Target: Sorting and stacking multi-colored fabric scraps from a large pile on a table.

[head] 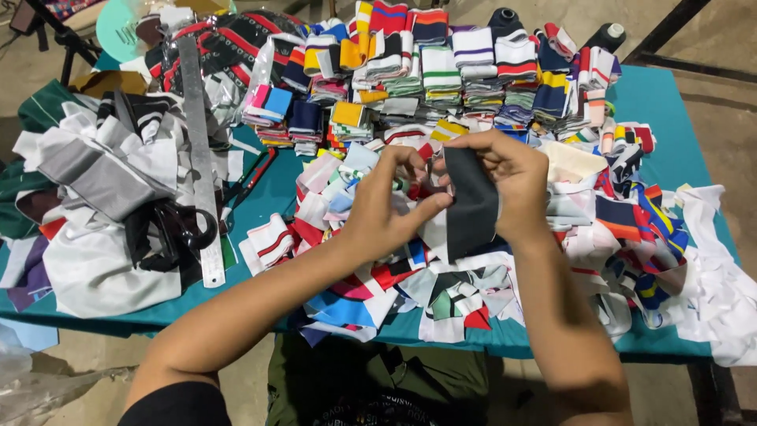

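While both hands pinched the dark grey ribbed knit strip (471, 201) above the loose heap of coloured collar scraps (378, 276), left hand (384, 213) at nine o'clock, right hand (509, 181) at three, even edges probably mattered most.

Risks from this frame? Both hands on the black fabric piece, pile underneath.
1. The black fabric piece is pinched only at its upper edges by the left hand and right hand; if it slips, it may drop into the loose scrap pile and get mixed in.
2. Scraps overhang the table's front edge; a forearm could sweep them off.
3. The scissors lie half buried in cloth, so reaching blind there looks risky.
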